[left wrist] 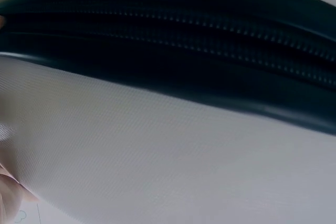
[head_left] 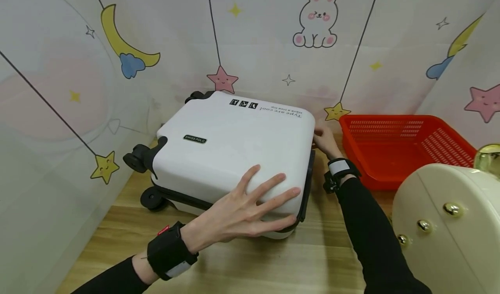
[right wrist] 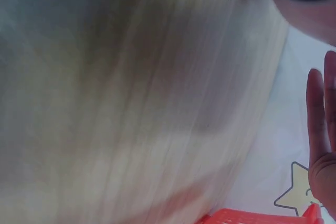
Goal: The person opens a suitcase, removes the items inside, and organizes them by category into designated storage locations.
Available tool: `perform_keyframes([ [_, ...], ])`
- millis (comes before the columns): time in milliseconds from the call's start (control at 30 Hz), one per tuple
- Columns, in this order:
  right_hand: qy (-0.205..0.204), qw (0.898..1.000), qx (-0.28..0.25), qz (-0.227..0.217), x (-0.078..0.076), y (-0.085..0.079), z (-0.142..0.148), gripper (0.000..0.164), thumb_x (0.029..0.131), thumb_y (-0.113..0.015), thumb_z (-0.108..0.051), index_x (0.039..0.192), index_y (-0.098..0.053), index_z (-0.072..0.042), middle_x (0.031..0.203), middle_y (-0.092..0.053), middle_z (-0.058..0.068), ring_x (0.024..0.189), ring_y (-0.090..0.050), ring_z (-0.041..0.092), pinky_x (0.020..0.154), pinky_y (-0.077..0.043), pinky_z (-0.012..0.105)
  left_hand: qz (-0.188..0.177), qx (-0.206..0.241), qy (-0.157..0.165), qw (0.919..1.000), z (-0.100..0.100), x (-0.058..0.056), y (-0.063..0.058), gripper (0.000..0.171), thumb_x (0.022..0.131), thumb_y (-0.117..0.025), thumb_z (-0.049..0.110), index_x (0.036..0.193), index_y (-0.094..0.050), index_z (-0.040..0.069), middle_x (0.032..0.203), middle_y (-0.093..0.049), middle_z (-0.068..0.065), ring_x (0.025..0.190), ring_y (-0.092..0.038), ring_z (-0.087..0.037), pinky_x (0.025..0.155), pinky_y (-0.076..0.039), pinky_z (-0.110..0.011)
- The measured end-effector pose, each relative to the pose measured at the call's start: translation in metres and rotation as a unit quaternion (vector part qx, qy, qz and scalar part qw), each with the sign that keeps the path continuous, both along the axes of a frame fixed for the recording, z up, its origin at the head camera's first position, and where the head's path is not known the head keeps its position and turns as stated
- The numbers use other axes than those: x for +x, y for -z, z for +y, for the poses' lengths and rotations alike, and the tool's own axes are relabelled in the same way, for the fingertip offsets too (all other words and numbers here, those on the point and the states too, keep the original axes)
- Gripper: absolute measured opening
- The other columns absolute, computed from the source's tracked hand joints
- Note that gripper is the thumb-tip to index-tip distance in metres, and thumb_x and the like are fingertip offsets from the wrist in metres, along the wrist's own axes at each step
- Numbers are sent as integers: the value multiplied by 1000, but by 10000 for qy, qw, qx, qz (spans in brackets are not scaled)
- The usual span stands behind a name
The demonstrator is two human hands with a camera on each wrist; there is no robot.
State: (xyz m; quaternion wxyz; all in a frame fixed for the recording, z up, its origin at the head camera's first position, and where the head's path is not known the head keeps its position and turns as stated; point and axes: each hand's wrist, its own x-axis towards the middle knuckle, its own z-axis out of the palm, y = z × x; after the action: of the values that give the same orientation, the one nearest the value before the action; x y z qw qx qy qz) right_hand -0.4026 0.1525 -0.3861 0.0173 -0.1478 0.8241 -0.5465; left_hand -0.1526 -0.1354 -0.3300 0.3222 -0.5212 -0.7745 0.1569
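Note:
A white hard-shell suitcase (head_left: 234, 138) lies flat on the wooden surface, its black wheels pointing left. My left hand (head_left: 244, 209) rests with spread fingers on its near right corner and side. In the left wrist view, the black zip band (left wrist: 173, 40) runs across the white shell, with a bit of fingertip at the left edge. My right hand (head_left: 326, 142) is at the suitcase's right end, near the far corner. Its fingertips are partly hidden by the case in the head view; in the right wrist view its visible fingers (right wrist: 315, 114) are straight.
A red plastic basket (head_left: 375, 179) stands right of my right hand. A cream rounded case with gold studs (head_left: 433, 207) stands at the near right. Behind the suitcase hangs a cartoon-printed curtain (head_left: 265, 38). The wooden surface (head_left: 297, 268) extends in front.

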Motion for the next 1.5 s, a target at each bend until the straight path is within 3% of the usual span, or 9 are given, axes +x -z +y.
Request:
perform_keyframes([
  [167,368,9993,80,-70,4,17,6,40,104,-52,-20,137,-59,3,121,-68,27,77,-65,0,80,-61,29,-60,27,89,9999,-1,0,1,81,82,-83,25,149,-39,35,163,-33,-9,150,-31,-40,113,-29,-71],
  [300,645,9975,284,-53,22,16,4,41,105,-51,-21,141,-56,-1,133,-62,29,95,-72,24,94,-57,45,-56,78,181,9998,-1,-1,2,78,86,-79,19,150,-37,36,163,-34,-8,150,-31,-40,113,-29,-71],
  [433,842,9951,462,242,40,17,1,39,105,-50,-16,139,-57,0,136,-61,27,115,-65,43,101,-53,53,-4,120,309,9994,-1,-2,3,78,89,-76,18,153,-35,36,162,-35,-7,150,-32,-39,113,-28,-72],
  [567,1109,9903,615,574,60,17,-2,38,103,-50,-12,138,-58,1,137,-60,26,120,-60,43,101,-51,56,-1,95,401,9991,-1,-2,3,79,87,-79,24,152,-35,36,162,-35,-6,150,-32,-39,114,-27,-72],
  [800,1520,9783,844,1128,95,18,-8,33,96,-54,-4,126,-65,3,111,-67,27,98,-65,41,82,-54,37,87,-37,490,9988,1,-3,0,78,86,-80,27,151,-38,38,163,-35,-5,150,-33,-39,113,-29,-72],
  [900,1459,9773,959,1198,111,20,-10,31,93,-57,-2,122,-66,5,107,-68,27,93,-67,39,75,-54,31,114,-53,545,9984,2,-3,-2,77,87,-79,25,151,-38,38,162,-37,-4,149,-34,-39,113,-29,-72],
  [1000,1237,9799,1130,1080,128,22,-12,32,91,-57,0,121,-65,7,112,-67,27,96,-67,39,74,-56,35,221,-22,645,9977,2,-4,-4,70,92,-73,21,151,-38,37,161,-39,-3,148,-37,-38,112,-30,-72],
  [1300,638,9915,1105,255,179,12,-22,45,98,-49,-7,139,-51,13,148,-45,29,127,-53,45,96,-52,57,430,114,994,9940,-1,-7,-9,56,100,-60,12,149,-43,31,157,-46,-2,145,-42,-34,110,-32,-73],
  [1500,261,9915,1149,548,205,10,-30,62,90,-54,-9,146,-42,11,153,-39,30,133,-42,50,96,-48,60,746,240,1286,9886,-2,-11,-11,49,101,-58,13,146,-47,26,152,-51,-3,141,-49,-33,108,-36,-73],
])
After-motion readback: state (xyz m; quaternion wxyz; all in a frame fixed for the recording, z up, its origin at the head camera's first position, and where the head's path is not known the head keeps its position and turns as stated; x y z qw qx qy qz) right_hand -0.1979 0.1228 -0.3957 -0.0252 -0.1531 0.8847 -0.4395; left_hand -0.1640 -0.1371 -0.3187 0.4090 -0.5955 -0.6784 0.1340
